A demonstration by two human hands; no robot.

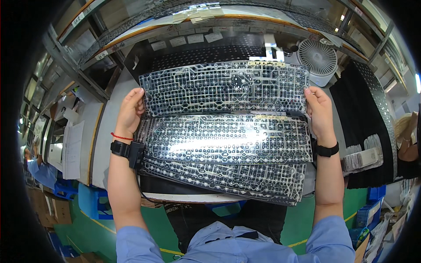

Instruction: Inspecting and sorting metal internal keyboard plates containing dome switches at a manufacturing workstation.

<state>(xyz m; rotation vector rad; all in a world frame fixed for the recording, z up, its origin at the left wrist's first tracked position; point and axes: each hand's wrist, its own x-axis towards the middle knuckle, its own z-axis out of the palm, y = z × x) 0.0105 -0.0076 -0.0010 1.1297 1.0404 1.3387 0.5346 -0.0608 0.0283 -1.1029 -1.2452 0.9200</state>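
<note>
Between my two hands a clear keyboard membrane sheet (223,90) with printed circuit lines is held up by its short ends. My left hand (130,110) is closed on its left edge, thumb on the front. The right hand (319,110) pinches the opposite edge in the same way. Just below lies another membrane (228,138), shiny with glare, on top of a stack. Further membranes (245,179) fan out at a slant under it, nearer to me. The table edge (188,198) shows in front of the stack.
A white fan (318,61) stands at the back right. Behind the membranes is a black perforated panel (193,55), under a metal shelf (245,19). To the right are black plates (359,101) and a bundle of pale strips (363,158). Other people (41,171) are at both sides.
</note>
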